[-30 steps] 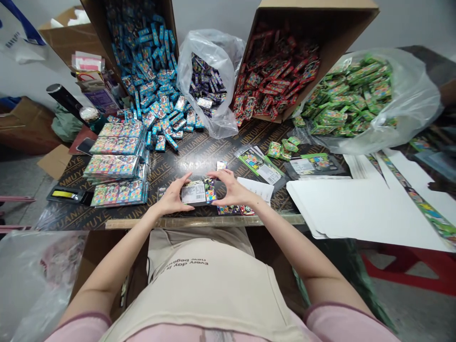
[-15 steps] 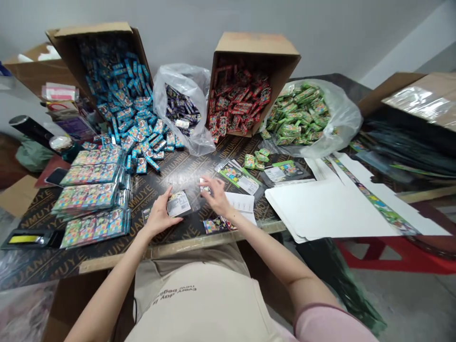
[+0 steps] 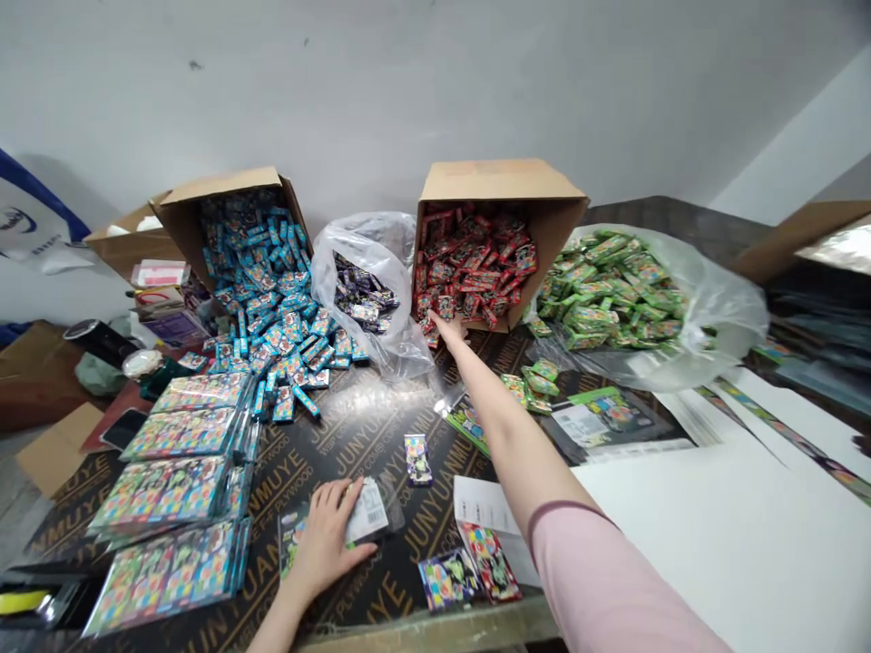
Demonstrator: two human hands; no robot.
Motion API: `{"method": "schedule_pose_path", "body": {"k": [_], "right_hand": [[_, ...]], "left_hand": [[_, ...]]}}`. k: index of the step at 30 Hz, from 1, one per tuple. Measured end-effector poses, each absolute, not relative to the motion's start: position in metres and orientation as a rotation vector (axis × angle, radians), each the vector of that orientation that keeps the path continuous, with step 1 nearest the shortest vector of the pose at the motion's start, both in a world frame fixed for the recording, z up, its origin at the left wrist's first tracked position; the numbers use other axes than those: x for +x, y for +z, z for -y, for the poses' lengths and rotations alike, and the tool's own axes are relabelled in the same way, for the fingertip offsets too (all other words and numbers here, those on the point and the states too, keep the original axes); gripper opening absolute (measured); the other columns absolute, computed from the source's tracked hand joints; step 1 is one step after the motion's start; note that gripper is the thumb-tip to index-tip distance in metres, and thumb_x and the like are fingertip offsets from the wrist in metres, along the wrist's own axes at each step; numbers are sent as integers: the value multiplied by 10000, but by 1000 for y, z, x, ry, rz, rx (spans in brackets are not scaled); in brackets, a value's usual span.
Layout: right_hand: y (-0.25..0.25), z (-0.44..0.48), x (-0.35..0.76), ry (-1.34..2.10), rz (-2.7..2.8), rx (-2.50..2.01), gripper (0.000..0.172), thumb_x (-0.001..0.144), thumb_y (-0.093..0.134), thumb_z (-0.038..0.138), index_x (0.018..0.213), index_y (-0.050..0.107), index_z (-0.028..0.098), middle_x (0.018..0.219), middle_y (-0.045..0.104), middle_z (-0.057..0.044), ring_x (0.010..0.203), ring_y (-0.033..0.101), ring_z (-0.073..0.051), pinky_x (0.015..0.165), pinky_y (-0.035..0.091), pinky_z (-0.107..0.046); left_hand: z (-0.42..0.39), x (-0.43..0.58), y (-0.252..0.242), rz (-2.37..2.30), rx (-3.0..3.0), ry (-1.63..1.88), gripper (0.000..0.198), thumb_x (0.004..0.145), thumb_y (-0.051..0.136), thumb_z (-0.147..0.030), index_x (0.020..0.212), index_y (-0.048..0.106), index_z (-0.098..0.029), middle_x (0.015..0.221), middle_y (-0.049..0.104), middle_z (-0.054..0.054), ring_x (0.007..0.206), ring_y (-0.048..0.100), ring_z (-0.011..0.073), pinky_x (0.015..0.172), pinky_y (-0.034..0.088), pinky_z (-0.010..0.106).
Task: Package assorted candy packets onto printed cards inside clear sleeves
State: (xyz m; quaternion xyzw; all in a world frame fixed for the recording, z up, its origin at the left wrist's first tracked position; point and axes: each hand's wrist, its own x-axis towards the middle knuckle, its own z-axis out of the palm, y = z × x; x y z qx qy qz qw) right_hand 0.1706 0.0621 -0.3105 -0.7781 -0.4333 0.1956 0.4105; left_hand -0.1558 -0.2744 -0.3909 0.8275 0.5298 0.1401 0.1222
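Right arm shot forward since last frame, now stretched across bench (image 3: 340, 426). Right grip (image 3: 447, 330) open wide, fingers out, nothing held, just beside spilled red packs (image 3: 435, 319) at lip of cardboard box (image 3: 500, 181). Left grip (image 3: 325, 540) closed on barcode-labelled packet (image 3: 366, 512) near bench edge. Loose foil pack (image 3: 417, 459) lies between hands, touching neither.

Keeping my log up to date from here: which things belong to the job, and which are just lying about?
Job: left hand on barcode-labelled packet; right hand reaching to red packets; stacked packs.
Lying about: phone; white bag.
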Motion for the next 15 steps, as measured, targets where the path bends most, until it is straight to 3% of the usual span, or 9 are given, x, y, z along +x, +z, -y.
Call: {"method": "schedule_pose_path", "body": {"k": [6,11,13,15], "right_hand": [[-348,-59,125,541,1301,-1948,496,791,597,403,1238,555,195,1288,496,-178,1210,425,-334,1008,325,-487],[-373,22,94,635,1659,-1736,133,685,705,268,792,663,201,1006,611,-57,1031,514,-215,942,383,-317],[-371,44,87,652,1725,-1692,127,649,743,243,704,640,193,922,623,-32,953,530,-184,906,398,-290],[-363,53,83,606,1693,-1728,135,660,728,203,760,641,181,938,624,-47,952,526,-187,899,401,-302]], "left_hand": [[273,-155,-388,-1567,2393,404,872,670,754,-438,1446,395,-265,1318,527,119,1218,457,328,1054,350,521],[272,-157,-383,-1532,2431,438,828,699,732,-445,1434,407,-245,1300,532,122,1204,469,316,1041,367,509],[271,-157,-383,-1516,2454,435,827,708,727,-447,1437,401,-231,1295,536,129,1196,474,315,1033,374,510],[272,-154,-383,-1523,2474,428,814,717,723,-461,1428,414,-212,1295,541,143,1200,479,319,1035,372,525]]}}
